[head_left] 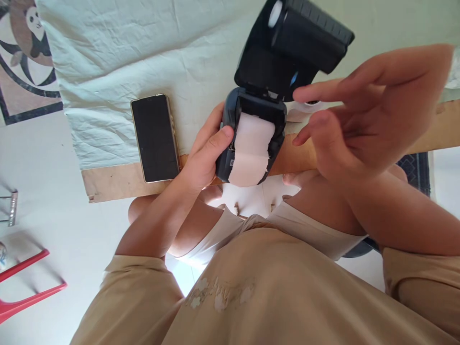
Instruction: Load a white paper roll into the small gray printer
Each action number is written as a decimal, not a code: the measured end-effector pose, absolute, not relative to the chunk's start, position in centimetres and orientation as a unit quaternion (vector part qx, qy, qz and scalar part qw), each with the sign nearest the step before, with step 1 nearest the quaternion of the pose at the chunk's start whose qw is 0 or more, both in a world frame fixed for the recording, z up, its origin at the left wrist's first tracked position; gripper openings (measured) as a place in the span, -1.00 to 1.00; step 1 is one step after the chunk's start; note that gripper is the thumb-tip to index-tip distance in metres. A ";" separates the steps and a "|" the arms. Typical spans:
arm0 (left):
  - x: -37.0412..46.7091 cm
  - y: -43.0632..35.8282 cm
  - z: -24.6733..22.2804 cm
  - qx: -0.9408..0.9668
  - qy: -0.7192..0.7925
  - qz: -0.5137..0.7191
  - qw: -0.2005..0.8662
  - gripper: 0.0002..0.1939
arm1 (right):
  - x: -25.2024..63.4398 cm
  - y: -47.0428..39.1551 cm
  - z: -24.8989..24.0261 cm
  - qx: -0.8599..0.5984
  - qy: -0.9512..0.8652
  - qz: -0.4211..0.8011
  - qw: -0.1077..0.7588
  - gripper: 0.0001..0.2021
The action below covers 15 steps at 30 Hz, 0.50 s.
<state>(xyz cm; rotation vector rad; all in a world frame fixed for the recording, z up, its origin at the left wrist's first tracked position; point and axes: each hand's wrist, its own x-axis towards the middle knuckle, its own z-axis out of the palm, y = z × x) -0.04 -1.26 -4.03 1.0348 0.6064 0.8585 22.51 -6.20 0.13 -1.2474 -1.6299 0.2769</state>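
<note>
My left hand (208, 151) grips the left side of a black portable receipt printer (223, 165), its thumb lying on the rim. The printer's lid (266, 57) is swung up and away from me. A strip of white paper (251, 148) lies across the open bay and hangs over the near edge; its end looks torn. To the right, my right hand (373, 110) is raised with fingers apart and holds nothing. Its index fingertip is at the lower corner of the lid; whether it touches cannot be told. Partly hidden behind that hand is a white paper roll (309, 108).
A dark-screened phone (156, 139) lies left of the printer on the table, which has a pale green cloth (118, 57) and a bare brown front edge (115, 181). My knees are under that edge. A red frame (32, 299) stands on the floor at lower left.
</note>
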 end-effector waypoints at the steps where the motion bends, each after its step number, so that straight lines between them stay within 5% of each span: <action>1: 0.1 -1.4 -4.1 0.495 0.262 0.408 0.721 -0.57 | 22.5 -6.2 0.0 -0.507 -0.702 0.105 0.489 -0.89; 6: 0.4 -1.4 -4.7 0.541 0.240 0.423 0.686 -0.46 | 22.2 -6.3 0.0 -0.497 -0.796 0.014 0.345 -0.80; 15: 0.6 -1.9 -3.9 0.536 0.293 0.414 0.675 -0.32 | 21.8 -6.5 -0.1 -0.529 -0.805 -0.052 0.262 -0.73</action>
